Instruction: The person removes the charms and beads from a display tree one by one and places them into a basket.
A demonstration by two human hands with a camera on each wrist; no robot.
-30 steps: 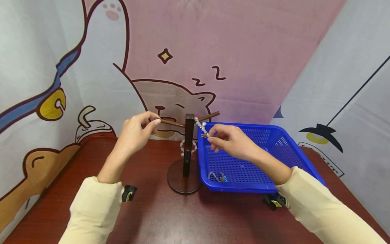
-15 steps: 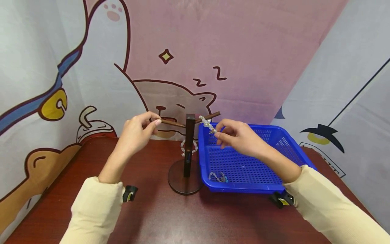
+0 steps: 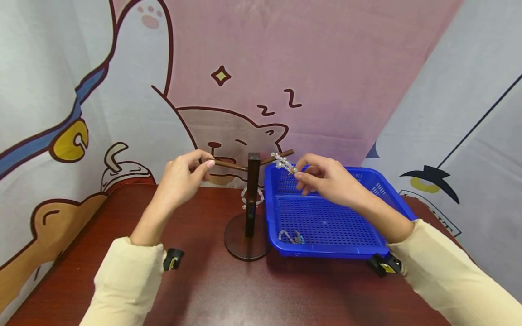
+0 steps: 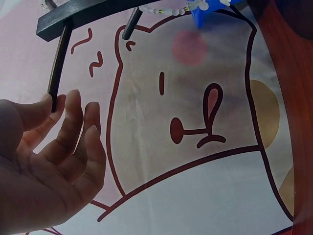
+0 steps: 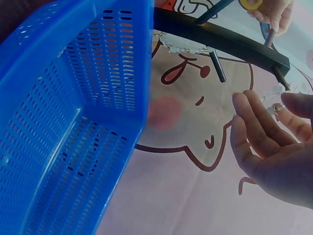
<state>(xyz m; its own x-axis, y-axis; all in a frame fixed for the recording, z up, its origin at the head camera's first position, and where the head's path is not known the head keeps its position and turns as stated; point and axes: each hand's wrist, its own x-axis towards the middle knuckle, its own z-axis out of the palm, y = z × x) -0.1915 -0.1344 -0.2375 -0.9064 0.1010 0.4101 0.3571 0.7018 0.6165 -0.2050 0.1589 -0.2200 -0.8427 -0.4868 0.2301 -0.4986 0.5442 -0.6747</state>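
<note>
A dark wooden stand (image 3: 253, 194) with a round base stands mid-table. My left hand (image 3: 181, 176) pinches the end of its left upper peg (image 3: 230, 165) between thumb and forefinger. My right hand (image 3: 326, 176) pinches a clear beaded bracelet (image 3: 282, 163) with gold-coloured parts. That bracelet lies against the right upper peg (image 3: 287, 153); whether it loops round the peg I cannot tell. In the right wrist view, fingers partly hide the held bracelet (image 5: 268, 99). A second beaded bracelet (image 5: 186, 50) hangs lower on the stand, partly behind its post in the head view.
Right of the stand sits a blue perforated basket (image 3: 330, 251), its left rim close to the post. Beaded bracelets (image 3: 285, 235), one with light-blue parts, lie in its near left corner. A printed cloth (image 3: 338, 81) hangs behind the reddish-brown table (image 3: 228, 294).
My right hand has moved right and slightly up, drawing the bracelet away from the post along the right upper peg. My left hand stays on the left peg.
</note>
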